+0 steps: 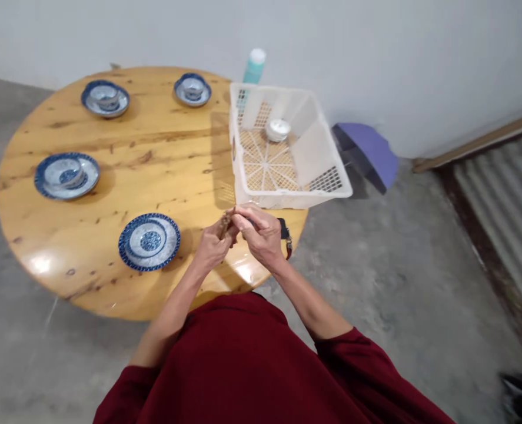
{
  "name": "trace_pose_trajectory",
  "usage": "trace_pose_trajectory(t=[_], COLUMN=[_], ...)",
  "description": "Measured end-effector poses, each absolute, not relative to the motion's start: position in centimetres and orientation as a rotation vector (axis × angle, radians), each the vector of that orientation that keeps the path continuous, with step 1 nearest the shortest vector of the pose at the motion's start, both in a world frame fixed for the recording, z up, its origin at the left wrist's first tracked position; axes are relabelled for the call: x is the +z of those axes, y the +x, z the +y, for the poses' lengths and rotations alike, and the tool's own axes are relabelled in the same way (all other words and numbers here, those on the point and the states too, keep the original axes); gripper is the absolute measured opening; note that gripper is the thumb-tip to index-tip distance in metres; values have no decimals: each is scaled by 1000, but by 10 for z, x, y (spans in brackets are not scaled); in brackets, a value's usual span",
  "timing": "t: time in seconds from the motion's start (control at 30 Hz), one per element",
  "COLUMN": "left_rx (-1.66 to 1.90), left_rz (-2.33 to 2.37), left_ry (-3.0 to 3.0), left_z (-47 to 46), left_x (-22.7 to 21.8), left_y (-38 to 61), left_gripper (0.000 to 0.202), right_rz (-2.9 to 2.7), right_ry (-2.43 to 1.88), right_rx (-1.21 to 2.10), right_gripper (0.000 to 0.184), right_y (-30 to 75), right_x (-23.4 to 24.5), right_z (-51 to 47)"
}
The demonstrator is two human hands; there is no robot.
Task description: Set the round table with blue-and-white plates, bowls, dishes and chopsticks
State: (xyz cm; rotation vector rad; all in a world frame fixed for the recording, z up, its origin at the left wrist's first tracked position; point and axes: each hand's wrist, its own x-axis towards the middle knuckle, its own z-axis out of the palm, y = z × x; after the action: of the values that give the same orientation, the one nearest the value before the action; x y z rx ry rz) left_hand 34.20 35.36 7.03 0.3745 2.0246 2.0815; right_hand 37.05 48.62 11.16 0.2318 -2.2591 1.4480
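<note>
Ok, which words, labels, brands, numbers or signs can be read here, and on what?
None can be read.
Bottle: any print is too small and blurred.
Blue-and-white dishes: patterns, no legible lettering.
Brown item in the left hand: too blurred to tell.

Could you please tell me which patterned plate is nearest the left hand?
The round blue-and-white plate on the near side of the wooden table, beside the left hand; the other plates sit farther away.

The shirt (243, 359) is dark red and plain. Its short sleeves (358, 365) are wide and loose. The lower arms (307, 300) are bare.
</note>
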Motion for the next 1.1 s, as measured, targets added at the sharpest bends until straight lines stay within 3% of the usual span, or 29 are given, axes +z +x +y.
trace_pose_trajectory(t=[0.17,0.23,0.33,0.43,0.53,0.73,0.87,0.93,1.1], left_rx=[2573,2672,2641,2581,2551,2424,2311,2258,2093], left_rz=[1671,1500,1399,1346,1355,1729,2020,2080,2147], left_ry=[219,166,104,108,250,284,-80,-219,-499], left_z=[364,365,367,375,386,387,375,372,382], left_x=[120,135,146,146,142,115,80,63,32], left_y=[327,322,318,315,310,299,303,309,329], left_gripper=[47,48,49,48,49,58,48,45,42], right_rz=[-2474,-2622,-2668,-2629,-2674,-2698,-3215,-3396,-3681], right_ry=[341,352,173,60,-2,-192,-266,-213,158], right_rx=[1567,1685,1930,2207,2226,1564,546,141,-218], right_gripper=[49,48,40,45,46,40,27,30,42], right_y=[369,373,383,394,391,294,210,187,176], right_x=[120,114,109,117,137,146,99,67,10], right_z=[501,498,487,485,509,630,704,725,752])
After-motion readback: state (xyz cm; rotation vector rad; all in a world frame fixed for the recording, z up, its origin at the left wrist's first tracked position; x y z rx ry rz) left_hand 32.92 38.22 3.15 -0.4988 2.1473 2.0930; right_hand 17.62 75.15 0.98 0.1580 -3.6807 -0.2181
